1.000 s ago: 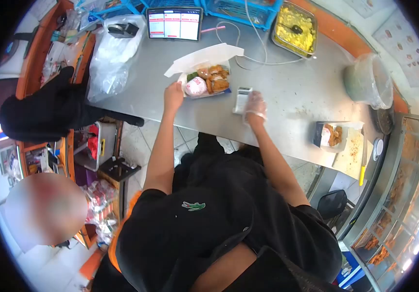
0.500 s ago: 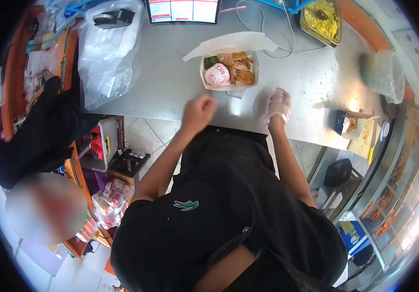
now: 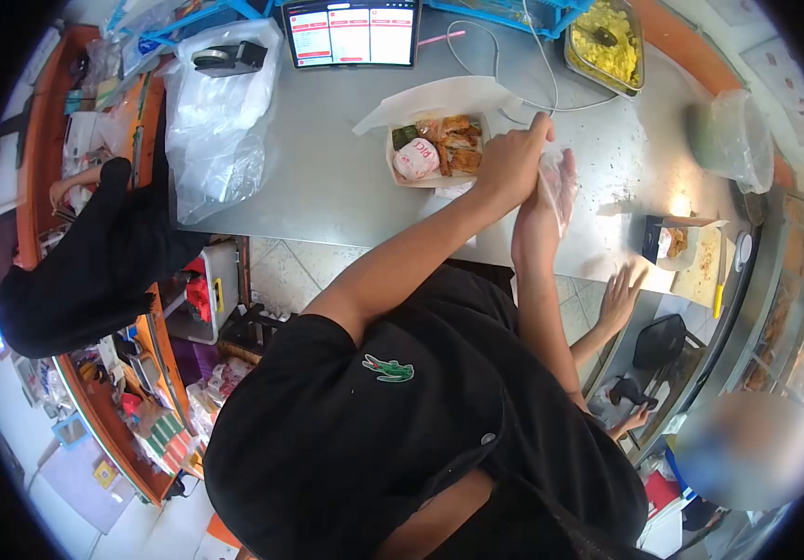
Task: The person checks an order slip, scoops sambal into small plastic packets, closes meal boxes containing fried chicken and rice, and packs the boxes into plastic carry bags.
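My left hand [image 3: 514,163] reaches across to my right one, its fingers closed at the edge of a clear plastic glove [image 3: 554,182]. The glove hangs loosely about my right hand [image 3: 565,177], whose fingers are stretched out and hold nothing. Just left of both hands, an open white food box [image 3: 402,180] stands on the metal table with its lid raised. Inside are a round paper-wrapped rice packet [image 3: 416,159], fried pieces [image 3: 461,140] and something dark green [image 3: 404,135]. My left hand hides part of the box's right side.
A tablet [image 3: 351,33], plastic bags [image 3: 220,140] and a tray of yellow food [image 3: 603,47] line the back. At right are a dark food box [image 3: 652,238] and a yellow-handled knife [image 3: 719,299]. Another person's hand [image 3: 621,297] reaches in there; someone in black [image 3: 84,266] is at left.
My left hand has moved right and up, from before the food box to the gloved right hand. My right hand has risen slightly, fingers straightened. Another person has come in at right.
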{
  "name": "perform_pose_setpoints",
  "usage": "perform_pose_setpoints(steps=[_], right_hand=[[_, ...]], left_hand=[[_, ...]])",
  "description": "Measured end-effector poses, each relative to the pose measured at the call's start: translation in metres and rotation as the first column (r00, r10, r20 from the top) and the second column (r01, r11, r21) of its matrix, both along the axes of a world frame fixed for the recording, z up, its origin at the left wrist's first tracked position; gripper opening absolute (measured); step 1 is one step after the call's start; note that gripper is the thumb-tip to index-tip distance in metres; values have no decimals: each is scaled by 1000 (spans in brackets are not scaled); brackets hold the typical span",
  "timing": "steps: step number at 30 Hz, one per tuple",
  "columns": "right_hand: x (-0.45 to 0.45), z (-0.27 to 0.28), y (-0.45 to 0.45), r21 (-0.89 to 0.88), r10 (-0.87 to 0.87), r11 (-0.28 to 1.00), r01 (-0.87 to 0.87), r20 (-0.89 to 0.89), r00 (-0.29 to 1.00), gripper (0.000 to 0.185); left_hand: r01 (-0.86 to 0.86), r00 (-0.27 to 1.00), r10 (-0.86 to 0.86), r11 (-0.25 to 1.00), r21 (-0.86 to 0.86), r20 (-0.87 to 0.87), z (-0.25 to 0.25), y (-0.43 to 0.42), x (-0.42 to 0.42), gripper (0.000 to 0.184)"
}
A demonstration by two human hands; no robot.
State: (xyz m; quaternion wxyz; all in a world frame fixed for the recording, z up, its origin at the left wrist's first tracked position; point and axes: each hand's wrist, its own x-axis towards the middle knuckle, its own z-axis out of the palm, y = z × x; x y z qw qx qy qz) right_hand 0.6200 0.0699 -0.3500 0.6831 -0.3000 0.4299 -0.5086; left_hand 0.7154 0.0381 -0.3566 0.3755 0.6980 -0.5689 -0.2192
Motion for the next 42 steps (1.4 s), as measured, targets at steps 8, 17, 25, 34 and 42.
perform_pose_setpoints(steps=[8, 17, 25, 34, 42], right_hand=[[-7, 37, -29, -357, 183, 861, -362, -447, 875, 43], [-33, -52, -138, -68, 291, 742, -667, -863, 412, 24], [15, -131, 38, 160, 397, 878, -452, -769, 500, 35], [76, -111, 88, 442, 535, 824, -355, -400, 744, 23], [132, -126, 98, 514, 765, 642, -569, -487, 422, 31]], left_hand=[[-47, 999, 39, 968, -246, -36, 70, -48, 51, 45], [-485, 874, 483, 873, -43, -44, 16, 111, 128, 25], [-297, 955, 256, 847, 440, 152, -94, 135, 144, 40], [-199, 978, 206, 922, 331, 15, -85, 154, 222, 34], [-200, 980, 193, 897, 395, 59, -98, 184, 286, 42]])
